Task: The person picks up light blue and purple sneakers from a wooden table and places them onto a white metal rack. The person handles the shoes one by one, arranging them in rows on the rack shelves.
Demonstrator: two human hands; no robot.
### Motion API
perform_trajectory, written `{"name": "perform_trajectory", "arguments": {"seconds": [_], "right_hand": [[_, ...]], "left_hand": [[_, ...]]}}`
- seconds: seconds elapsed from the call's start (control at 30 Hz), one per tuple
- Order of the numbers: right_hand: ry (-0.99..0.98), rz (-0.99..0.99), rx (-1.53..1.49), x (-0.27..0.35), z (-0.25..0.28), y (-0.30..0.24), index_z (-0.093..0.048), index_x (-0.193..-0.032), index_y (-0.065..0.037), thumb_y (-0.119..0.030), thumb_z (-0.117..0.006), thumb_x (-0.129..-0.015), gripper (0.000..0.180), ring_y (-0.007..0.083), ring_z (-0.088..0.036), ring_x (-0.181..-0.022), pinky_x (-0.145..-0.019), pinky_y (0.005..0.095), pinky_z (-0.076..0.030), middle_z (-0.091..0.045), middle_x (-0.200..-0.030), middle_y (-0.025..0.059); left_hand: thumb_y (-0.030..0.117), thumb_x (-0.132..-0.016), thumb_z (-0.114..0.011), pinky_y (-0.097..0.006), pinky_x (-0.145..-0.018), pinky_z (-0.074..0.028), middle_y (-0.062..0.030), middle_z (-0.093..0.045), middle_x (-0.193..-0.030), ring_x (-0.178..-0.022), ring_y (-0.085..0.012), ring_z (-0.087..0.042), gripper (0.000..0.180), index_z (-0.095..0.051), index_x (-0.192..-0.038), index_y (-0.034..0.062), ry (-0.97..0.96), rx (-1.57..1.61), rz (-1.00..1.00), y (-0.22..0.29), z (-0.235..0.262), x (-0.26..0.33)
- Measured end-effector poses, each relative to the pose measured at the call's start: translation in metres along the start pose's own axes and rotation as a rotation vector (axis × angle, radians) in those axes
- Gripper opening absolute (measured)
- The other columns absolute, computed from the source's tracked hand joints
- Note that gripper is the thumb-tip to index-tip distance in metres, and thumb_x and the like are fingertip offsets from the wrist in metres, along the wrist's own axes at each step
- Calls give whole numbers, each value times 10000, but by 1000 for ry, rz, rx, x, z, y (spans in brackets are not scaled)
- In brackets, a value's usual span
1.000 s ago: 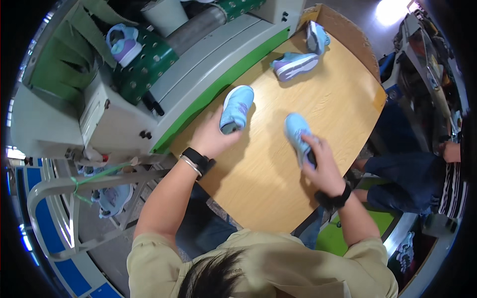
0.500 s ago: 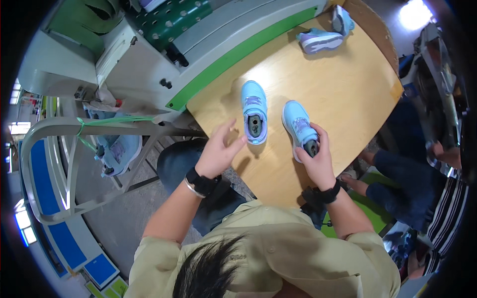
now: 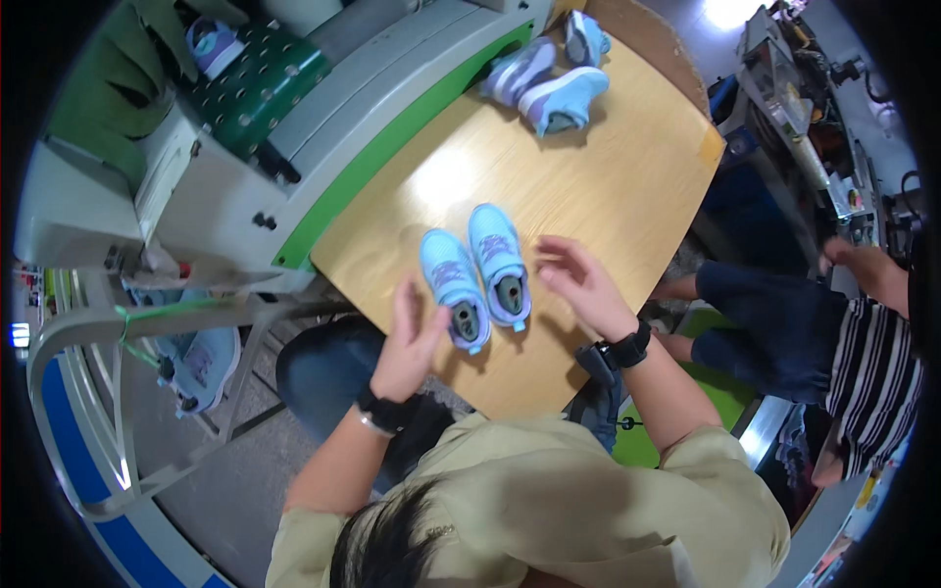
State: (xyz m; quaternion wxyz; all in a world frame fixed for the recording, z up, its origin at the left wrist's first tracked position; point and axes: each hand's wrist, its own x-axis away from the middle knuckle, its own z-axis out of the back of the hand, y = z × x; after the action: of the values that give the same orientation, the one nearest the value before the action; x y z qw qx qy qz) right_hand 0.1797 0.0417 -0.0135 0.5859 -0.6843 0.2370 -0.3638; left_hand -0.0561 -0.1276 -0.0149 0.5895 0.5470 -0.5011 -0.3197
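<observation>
Two light blue shoes with purple laces stand side by side on the wooden table, toes pointing away from me. Dark openings show in both. My left hand (image 3: 404, 353) is beside the heel of the left shoe (image 3: 449, 277), fingers apart; whether the thumb touches the shoe I cannot tell. To the right of the right shoe (image 3: 495, 249), my right hand (image 3: 591, 296) hovers with spread, slightly curled fingers, holding nothing and apart from the shoe.
Several more blue and purple shoes (image 3: 566, 96) lie at the table's (image 3: 618, 167) far end against a brown board (image 3: 657, 39). A green perforated conveyor (image 3: 260, 83) carries another shoe at upper left. Shoes hang by the metal frame (image 3: 186, 321) at left. Another person (image 3: 872, 372) is at right.
My right hand has let go of the shoe it held. The two shoes now sit close together, nearer to me. More shoes show at the far end, and the view has shifted.
</observation>
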Motion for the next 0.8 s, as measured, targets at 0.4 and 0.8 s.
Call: {"name": "perform_trajectory", "arguments": {"seconds": [0.4, 0.8], "right_hand": [[443, -95, -90, -192, 96, -47, -473, -1361, 117, -363, -863, -804, 833, 308, -648, -1120, -942, 406, -535, -600, -1318, 215], [321, 142, 28, -149, -17, -73, -317, -1293, -2, -290, -841, -834, 754, 215, -658, -959, -802, 347, -554, -613, -1140, 214]], "left_hand": [[563, -837, -740, -758, -1119, -164, -239, 104, -1691, -1527, -527, 113, 1160, -48, -1642, 94, -124, -1210, 164, -16, 45, -17], [539, -776, -815, -632, -1189, -180, -250, -6, -1686, -1544, -489, -6, 1191, -120, -1635, 94, 50, -874, 5, -3, 51, -23]]}}
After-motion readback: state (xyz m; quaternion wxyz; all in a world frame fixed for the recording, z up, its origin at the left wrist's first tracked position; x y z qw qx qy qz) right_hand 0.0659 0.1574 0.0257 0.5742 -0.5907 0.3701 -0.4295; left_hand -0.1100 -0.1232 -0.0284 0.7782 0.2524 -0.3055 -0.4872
